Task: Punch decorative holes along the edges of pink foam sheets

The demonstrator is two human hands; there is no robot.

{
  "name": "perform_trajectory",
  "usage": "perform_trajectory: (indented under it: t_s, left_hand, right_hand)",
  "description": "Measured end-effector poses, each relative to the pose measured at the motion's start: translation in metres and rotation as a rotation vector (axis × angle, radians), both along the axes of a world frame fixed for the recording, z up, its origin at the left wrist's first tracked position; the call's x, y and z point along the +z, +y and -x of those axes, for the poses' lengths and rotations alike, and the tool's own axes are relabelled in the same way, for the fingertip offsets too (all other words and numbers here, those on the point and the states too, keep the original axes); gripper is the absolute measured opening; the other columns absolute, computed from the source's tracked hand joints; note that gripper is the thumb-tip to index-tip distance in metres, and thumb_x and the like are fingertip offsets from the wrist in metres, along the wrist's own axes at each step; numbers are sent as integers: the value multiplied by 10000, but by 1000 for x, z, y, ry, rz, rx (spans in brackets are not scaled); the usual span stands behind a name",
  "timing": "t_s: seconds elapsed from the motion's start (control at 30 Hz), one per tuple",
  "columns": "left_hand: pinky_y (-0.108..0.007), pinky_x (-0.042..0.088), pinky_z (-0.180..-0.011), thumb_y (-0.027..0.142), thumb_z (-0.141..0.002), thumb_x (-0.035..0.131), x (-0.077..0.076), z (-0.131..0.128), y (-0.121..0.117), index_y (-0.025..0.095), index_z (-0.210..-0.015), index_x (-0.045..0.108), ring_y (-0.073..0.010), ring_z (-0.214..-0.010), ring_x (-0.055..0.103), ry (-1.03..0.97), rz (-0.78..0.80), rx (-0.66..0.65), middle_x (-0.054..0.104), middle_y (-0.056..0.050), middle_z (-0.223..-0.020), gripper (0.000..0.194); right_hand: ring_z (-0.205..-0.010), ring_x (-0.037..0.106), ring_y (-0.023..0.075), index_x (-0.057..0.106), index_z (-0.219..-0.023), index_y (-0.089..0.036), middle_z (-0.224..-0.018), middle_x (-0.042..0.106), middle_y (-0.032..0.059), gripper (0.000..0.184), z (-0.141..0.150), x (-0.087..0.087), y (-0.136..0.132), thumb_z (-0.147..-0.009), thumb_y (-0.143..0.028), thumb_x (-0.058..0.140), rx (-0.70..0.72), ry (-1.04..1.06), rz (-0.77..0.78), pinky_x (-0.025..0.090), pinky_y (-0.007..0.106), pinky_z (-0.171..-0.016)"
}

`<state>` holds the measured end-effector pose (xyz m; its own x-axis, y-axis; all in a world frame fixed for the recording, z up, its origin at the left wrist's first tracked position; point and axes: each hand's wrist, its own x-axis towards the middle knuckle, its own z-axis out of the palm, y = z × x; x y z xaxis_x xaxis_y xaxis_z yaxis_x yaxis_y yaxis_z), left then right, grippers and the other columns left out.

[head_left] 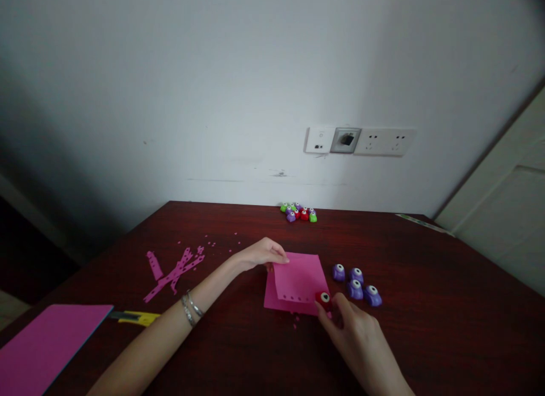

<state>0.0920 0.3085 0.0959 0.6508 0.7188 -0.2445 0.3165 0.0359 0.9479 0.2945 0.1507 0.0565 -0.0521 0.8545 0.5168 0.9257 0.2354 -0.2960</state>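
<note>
My left hand (pixel 261 252) pinches the far left edge of a pink paper sheet (pixel 298 279) and holds it down on a second pink sheet on the dark red table (pixel 426 328). A row of punched holes runs along the sheet's near edge. My right hand (pixel 355 328) grips a small red paper punch (pixel 323 299) at the sheet's near right corner. Several purple punches (pixel 356 283) stand just right of the paper.
A cluster of green, purple and red punches (pixel 298 212) sits at the table's far edge by the wall. Punched pink strips and scraps (pixel 174 271) lie to the left. A yellow utility knife (pixel 136 317) and a large pink sheet (pixel 42 345) lie near left. Wall sockets (pixel 360 141) are behind.
</note>
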Motion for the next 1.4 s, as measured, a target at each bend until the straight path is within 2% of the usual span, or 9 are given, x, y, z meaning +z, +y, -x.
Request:
perform_trajectory:
  t_s: [0.2,0.37,0.73,0.93,1.07,1.2,1.23,1.3,1.4]
  left_hand:
    - [-198,340,-467,422,-594,720,-2,-1,1,122,-739,664,-66,-485,471,-14,-20,-24,572,8,-572,338]
    - [-187,288,-423,463,-596,704,-2,1,4,121,-774,661,-56,-455,449,66,-64,-28,554,15,-555,388]
    - [-188,286,-420,495,-563,709,-15,4,12,111,-756,657,-47,-434,420,101,-86,-46,531,19,-545,433]
    - [-198,307,-450,462,-632,668,-20,4,15,119,-738,661,-58,-431,406,163,-238,-110,542,22,-531,359]
    - [-205,373,-576,418,-694,635,-21,1,12,148,-765,682,-112,-608,533,247,-481,-139,619,-20,-668,283]
    - [-259,404,-736,442,-690,638,-12,1,7,204,-951,661,-196,-876,540,433,-776,-127,604,-67,-919,353]
    - [-289,397,-803,453,-677,648,-9,2,5,217,-1012,639,-222,-973,505,451,-835,-173,575,-79,-1025,410]
    - [-368,328,-940,487,-663,650,-5,2,2,244,-1133,575,-276,-1170,369,468,-882,-345,451,-88,-1259,535]
    - [-462,166,-1044,536,-695,599,-4,1,-3,279,-1285,426,-314,-1327,93,517,-828,-578,201,-52,-1454,667]
  right_hand:
    - [-412,568,142,453,-700,-216,-536,586,-8,251,3,2,-1,-868,-401,428,40,38,60,337,229,-401]
    - [-423,584,147,464,-681,-218,-548,609,-2,241,9,6,3,-863,-374,432,69,41,95,363,225,-417]
    - [-481,633,205,496,-720,-204,-565,646,18,140,25,2,11,-825,-296,514,-5,-137,183,334,241,-422]
    - [-490,633,213,509,-719,-201,-572,649,24,158,23,0,13,-829,-314,515,-42,-193,185,330,243,-422]
    - [-516,639,217,517,-730,-195,-589,654,35,167,22,-1,14,-827,-331,523,-39,-189,205,349,245,-437]
    - [-582,650,219,528,-737,-198,-635,662,40,181,18,0,14,-816,-361,536,-30,-90,277,380,248,-483]
    - [-594,649,217,533,-737,-200,-643,662,39,190,16,-1,14,-803,-377,549,-23,-48,302,387,249,-497]
    - [-607,641,204,542,-734,-206,-659,659,29,202,12,-1,15,-773,-401,577,12,53,366,401,247,-524]
    - [-653,628,190,571,-779,-209,-721,659,25,183,4,-2,17,-751,-388,597,77,187,443,421,247,-569]
